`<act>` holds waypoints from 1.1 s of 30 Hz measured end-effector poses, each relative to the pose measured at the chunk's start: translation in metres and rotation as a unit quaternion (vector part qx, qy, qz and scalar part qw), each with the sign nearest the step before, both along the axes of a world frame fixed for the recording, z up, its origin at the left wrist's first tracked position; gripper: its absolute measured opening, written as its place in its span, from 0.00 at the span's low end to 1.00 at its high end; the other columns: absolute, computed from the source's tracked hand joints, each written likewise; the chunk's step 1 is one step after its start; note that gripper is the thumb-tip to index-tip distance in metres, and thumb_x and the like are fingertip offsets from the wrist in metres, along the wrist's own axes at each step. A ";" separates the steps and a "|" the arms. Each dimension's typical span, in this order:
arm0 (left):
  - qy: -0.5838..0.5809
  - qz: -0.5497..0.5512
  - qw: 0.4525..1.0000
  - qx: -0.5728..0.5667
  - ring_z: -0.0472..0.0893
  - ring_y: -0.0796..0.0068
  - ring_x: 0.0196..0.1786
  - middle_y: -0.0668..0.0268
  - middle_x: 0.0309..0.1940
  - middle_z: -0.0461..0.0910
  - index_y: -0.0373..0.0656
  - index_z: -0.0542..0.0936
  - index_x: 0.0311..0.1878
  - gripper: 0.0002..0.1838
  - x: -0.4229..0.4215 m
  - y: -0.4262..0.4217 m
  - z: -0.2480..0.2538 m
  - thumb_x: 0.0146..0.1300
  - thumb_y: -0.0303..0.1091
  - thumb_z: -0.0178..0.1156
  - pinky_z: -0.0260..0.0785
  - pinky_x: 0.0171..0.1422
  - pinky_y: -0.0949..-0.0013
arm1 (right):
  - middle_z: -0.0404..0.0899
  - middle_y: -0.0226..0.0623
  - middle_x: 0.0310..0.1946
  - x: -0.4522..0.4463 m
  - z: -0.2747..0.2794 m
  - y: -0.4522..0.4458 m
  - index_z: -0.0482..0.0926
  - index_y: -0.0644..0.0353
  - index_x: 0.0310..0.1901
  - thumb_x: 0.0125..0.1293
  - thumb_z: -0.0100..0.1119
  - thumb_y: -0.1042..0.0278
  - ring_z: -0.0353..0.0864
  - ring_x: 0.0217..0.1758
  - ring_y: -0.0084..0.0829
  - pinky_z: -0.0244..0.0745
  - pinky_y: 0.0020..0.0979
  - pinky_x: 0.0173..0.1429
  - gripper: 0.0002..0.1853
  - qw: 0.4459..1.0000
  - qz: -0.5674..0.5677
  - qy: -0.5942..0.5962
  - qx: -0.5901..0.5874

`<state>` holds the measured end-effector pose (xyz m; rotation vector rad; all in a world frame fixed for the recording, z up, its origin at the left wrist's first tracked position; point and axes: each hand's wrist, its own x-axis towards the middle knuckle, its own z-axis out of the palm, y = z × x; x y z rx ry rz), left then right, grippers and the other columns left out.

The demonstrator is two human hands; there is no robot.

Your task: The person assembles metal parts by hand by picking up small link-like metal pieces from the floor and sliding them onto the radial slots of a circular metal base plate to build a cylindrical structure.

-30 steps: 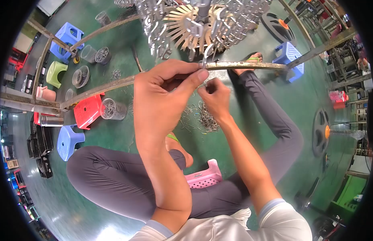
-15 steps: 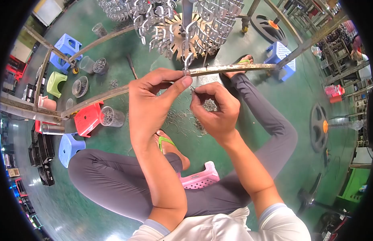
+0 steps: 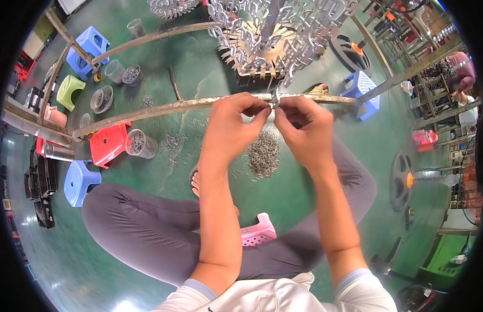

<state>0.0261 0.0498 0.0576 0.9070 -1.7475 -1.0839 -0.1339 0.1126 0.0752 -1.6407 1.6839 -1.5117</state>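
A grey metal hook point(image 3: 276, 96) hangs at the low end of a string of similar pieces, by the front bar of the rack. My left hand point(image 3: 231, 125) pinches it from the left with thumb and forefinger. From the right, the closed fingertips of my right hand point(image 3: 307, 125) meet on the same hook; whether they also hold a small wire piece is hidden. Above the hands, many grey bent metal pieces point(image 3: 317, 39) hang in rows around a toothed round wooden disc point(image 3: 241, 44). Below, a pile of small wire pieces point(image 3: 264, 155) lies on the floor.
A rusty metal bar point(image 3: 168, 107) runs across just behind my hands. To the left stand a red stool point(image 3: 109, 144), blue stool point(image 3: 81, 182) and tubs of wire pieces point(image 3: 141, 144). A pink stool point(image 3: 259, 232) is under me. Another blue stool point(image 3: 362, 88) stands right.
Both hands have shifted right in view, and my right hand has risen to meet my left at the hook. The view has turned, and the floor pile shows more fully.
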 end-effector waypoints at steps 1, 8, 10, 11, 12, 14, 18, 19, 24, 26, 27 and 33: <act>0.010 0.003 1.000 -0.008 0.88 0.73 0.40 0.61 0.36 0.91 0.35 0.90 0.43 0.09 -0.004 0.000 -0.002 0.59 0.23 0.73 0.78 0.49 0.67 | 0.90 0.43 0.33 -0.001 0.005 0.000 0.88 0.70 0.43 0.64 0.71 0.76 0.91 0.34 0.30 0.84 0.30 0.41 0.08 1.000 0.000 0.015 0.005; 0.017 0.045 0.998 -0.043 0.89 0.57 0.38 0.55 0.35 0.89 0.33 0.87 0.36 0.06 -0.018 0.002 -0.002 0.57 0.25 0.71 0.79 0.44 0.59 | 0.87 0.49 0.25 0.005 0.049 -0.009 0.88 0.75 0.39 0.66 0.72 0.67 0.85 0.26 0.32 0.78 0.33 0.36 0.14 0.990 -0.039 0.089 0.103; 0.020 0.054 0.997 -0.042 0.89 0.57 0.38 0.54 0.36 0.89 0.33 0.87 0.37 0.06 -0.018 0.001 -0.002 0.58 0.25 0.71 0.78 0.45 0.59 | 0.86 0.51 0.24 0.003 0.046 -0.015 0.88 0.76 0.39 0.66 0.71 0.65 0.83 0.24 0.33 0.76 0.35 0.35 0.16 0.992 -0.034 0.050 0.112; 0.021 0.058 0.997 -0.041 0.89 0.57 0.38 0.54 0.37 0.89 0.33 0.87 0.37 0.06 -0.018 0.001 -0.003 0.58 0.25 0.71 0.78 0.45 0.59 | 0.86 0.51 0.24 0.004 0.047 -0.016 0.88 0.76 0.39 0.66 0.71 0.65 0.83 0.24 0.33 0.76 0.35 0.35 0.16 0.989 -0.037 0.060 0.127; 0.021 0.063 0.997 -0.035 0.89 0.58 0.39 0.54 0.37 0.90 0.33 0.88 0.38 0.06 -0.018 0.000 -0.003 0.59 0.25 0.71 0.79 0.45 0.59 | 0.86 0.52 0.24 0.004 0.049 -0.018 0.88 0.76 0.40 0.66 0.71 0.65 0.82 0.23 0.33 0.76 0.36 0.35 0.16 0.987 -0.039 0.069 0.142; 0.020 0.072 0.997 -0.021 0.89 0.61 0.40 0.55 0.36 0.90 0.34 0.88 0.38 0.06 -0.018 0.000 -0.005 0.60 0.26 0.71 0.80 0.46 0.60 | 0.85 0.53 0.24 0.004 0.049 -0.021 0.88 0.76 0.40 0.66 0.71 0.65 0.81 0.23 0.33 0.76 0.36 0.35 0.16 0.985 -0.042 0.080 0.147; 0.175 0.047 0.966 0.186 0.90 0.65 0.44 0.58 0.41 0.89 0.31 0.85 0.50 0.14 -0.017 -0.013 -0.019 0.68 0.31 0.69 0.82 0.48 0.63 | 0.85 0.52 0.23 -0.002 0.041 -0.037 0.88 0.75 0.40 0.66 0.71 0.64 0.80 0.22 0.32 0.76 0.37 0.34 0.16 0.986 -0.045 0.090 0.133; 0.261 0.049 0.929 0.259 0.90 0.65 0.45 0.58 0.43 0.89 0.30 0.83 0.52 0.16 -0.023 -0.023 -0.029 0.70 0.33 0.68 0.83 0.49 0.64 | 0.85 0.51 0.23 -0.004 0.041 -0.041 0.88 0.74 0.40 0.66 0.71 0.64 0.79 0.22 0.32 0.75 0.37 0.34 0.16 0.985 -0.048 0.091 0.136; 0.452 -0.028 0.806 0.380 0.88 0.67 0.48 0.57 0.47 0.87 0.31 0.81 0.55 0.17 -0.041 -0.063 -0.056 0.81 0.40 0.60 0.85 0.52 0.65 | 0.85 0.46 0.21 -0.004 0.045 -0.057 0.90 0.71 0.39 0.66 0.71 0.64 0.81 0.21 0.29 0.74 0.35 0.31 0.14 0.980 -0.060 0.131 0.136; 0.454 -0.001 0.806 0.380 0.88 0.66 0.47 0.57 0.46 0.86 0.32 0.82 0.54 0.17 -0.047 -0.070 -0.050 0.80 0.41 0.61 0.85 0.52 0.64 | 0.85 0.45 0.21 -0.003 0.046 -0.059 0.91 0.71 0.39 0.66 0.71 0.64 0.81 0.20 0.28 0.73 0.34 0.29 0.14 0.979 -0.062 0.107 0.159; 0.454 0.011 0.805 0.382 0.88 0.66 0.46 0.57 0.45 0.86 0.33 0.82 0.53 0.17 -0.050 -0.071 -0.048 0.80 0.41 0.62 0.86 0.52 0.64 | 0.85 0.44 0.21 -0.002 0.047 -0.058 0.91 0.71 0.39 0.67 0.71 0.65 0.81 0.19 0.27 0.73 0.33 0.29 0.14 0.979 -0.063 0.088 0.171; 0.453 -0.029 0.788 0.416 0.89 0.62 0.39 0.53 0.40 0.87 0.31 0.83 0.49 0.18 -0.054 -0.077 -0.057 0.74 0.41 0.63 0.88 0.49 0.62 | 0.88 0.46 0.25 -0.001 0.053 -0.050 0.91 0.71 0.42 0.67 0.71 0.65 0.81 0.18 0.27 0.74 0.33 0.28 0.14 0.972 -0.090 0.112 0.186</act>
